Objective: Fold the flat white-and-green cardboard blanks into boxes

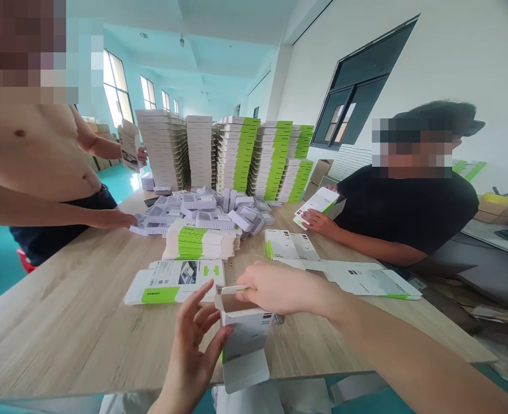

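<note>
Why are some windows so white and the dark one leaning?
Head view: left windows glare nearly white, probably from daylight; same head view: dark window leans, likely lens stretching; head view again: held box has small print too soft to read.

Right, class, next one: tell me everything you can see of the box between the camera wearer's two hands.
The box looks like thin white card, with grey and dark print on its front and green along its left edge. It stands roughly upright at the near edge of the table. Its top is open, and a lower flap sticks out towards the wearer. The left hand touches its left side; the right hand's fingers are at a top flap. Its back is hidden.
</note>
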A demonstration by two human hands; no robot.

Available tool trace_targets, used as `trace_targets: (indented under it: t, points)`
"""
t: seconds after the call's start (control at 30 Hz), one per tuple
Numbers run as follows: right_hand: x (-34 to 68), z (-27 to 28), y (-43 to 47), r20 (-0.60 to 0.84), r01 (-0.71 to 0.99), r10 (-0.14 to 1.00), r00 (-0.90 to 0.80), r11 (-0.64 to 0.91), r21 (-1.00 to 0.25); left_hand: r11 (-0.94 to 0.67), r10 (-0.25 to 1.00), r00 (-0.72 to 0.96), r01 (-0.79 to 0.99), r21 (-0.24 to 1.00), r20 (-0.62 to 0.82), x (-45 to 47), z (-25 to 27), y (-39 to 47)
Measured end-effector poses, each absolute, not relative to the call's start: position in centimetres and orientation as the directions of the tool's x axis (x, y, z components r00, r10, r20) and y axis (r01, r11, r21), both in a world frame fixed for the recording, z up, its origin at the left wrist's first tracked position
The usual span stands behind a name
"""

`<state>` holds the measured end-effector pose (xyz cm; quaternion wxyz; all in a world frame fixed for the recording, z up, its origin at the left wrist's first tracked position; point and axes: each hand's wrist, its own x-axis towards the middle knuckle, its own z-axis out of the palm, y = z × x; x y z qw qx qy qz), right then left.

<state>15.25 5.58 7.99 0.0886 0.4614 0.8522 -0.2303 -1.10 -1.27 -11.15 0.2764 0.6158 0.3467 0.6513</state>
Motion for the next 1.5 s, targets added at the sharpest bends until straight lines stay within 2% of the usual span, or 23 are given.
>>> trace_targets:
  t: [0.1, 0.27, 0.43, 0.57, 0.67, 0.8, 0.9, 1.0, 1.07, 1.17, 1.3, 1.4, 1.5]
  points:
    - [15.4, 8.1, 4.6, -0.339, 0.827, 0.754, -0.562, 0.528, -0.195, -0.602, 0.784, -0.107, 0.114, 0.791, 0.612, -0.8, -12.0, -1.3]
    - [15.1, 8.4, 3.7, -0.336, 0.814, 0.774, -0.537, 0.580, 0.035, -0.709, 0.677, 0.029, 0.291, 0.642, 0.735, -1.8, -11.1, -0.6]
    - [15.3, 8.2, 3.6, -0.294, 0.824, 0.794, -0.533, 0.566, 0.036, -0.728, 0.666, 0.116, 0.316, 0.609, 0.737, -2.6, -9.2, -0.1]
    - [15.7, 7.1, 4.2, -0.257, 0.847, 0.823, -0.507, 0.531, 0.028, -0.698, 0.706, 0.132, 0.298, 0.651, 0.696, -2.4, -8.4, 0.2]
    - [15.9, 5.8, 4.7, -0.216, 0.806, 0.792, -0.571, 0.591, 0.036, -0.650, 0.759, 0.212, 0.314, 0.692, 0.616, -2.4, -7.8, 0.7]
    - [15.9, 4.8, 4.6, -0.125, 0.752, 0.754, -0.645, 0.655, 0.067, -0.628, 0.777, 0.342, 0.364, 0.688, 0.529, -2.8, -7.5, 0.9]
    - [15.9, 5.0, 3.4, -0.056, 0.824, 0.825, -0.563, 0.565, 0.044, -0.612, 0.790, 0.362, 0.412, 0.675, 0.495, -2.9, -7.9, 0.6]
    - [16.0, 5.5, 1.8, -0.025, 0.957, 0.958, -0.287, 0.287, 0.034, -0.611, 0.791, 0.379, 0.443, 0.656, 0.481, -2.7, -8.4, 0.2]
    - [16.2, 5.5, 0.8, -0.027, 0.994, 0.994, -0.104, 0.105, 0.026, -0.615, 0.786, 0.412, 0.459, 0.641, 0.460, -2.5, -8.3, 0.1]
    - [16.4, 4.7, -0.2, 0.015, 0.999, 0.999, -0.033, 0.034, -0.029, -0.618, 0.779, 0.490, 0.497, 0.609, 0.391, -2.4, -7.3, 0.3]
    - [16.6, 1.8, -1.1, 0.221, 0.987, 0.975, -0.013, 0.049, -0.156, -0.636, 0.765, 0.528, 0.528, 0.563, 0.369, -2.5, -5.9, 0.5]
    - [16.9, -0.6, -1.8, 0.341, 0.933, 0.940, -0.002, 0.124, -0.337, -0.667, 0.742, 0.516, 0.505, 0.548, 0.428, -2.6, -5.9, 0.4]
    - [17.6, -2.0, -2.2, 0.316, 0.782, 0.949, 0.011, 0.189, -0.594, -0.689, 0.723, 0.513, 0.490, 0.534, 0.462, -2.5, -6.1, 0.3]
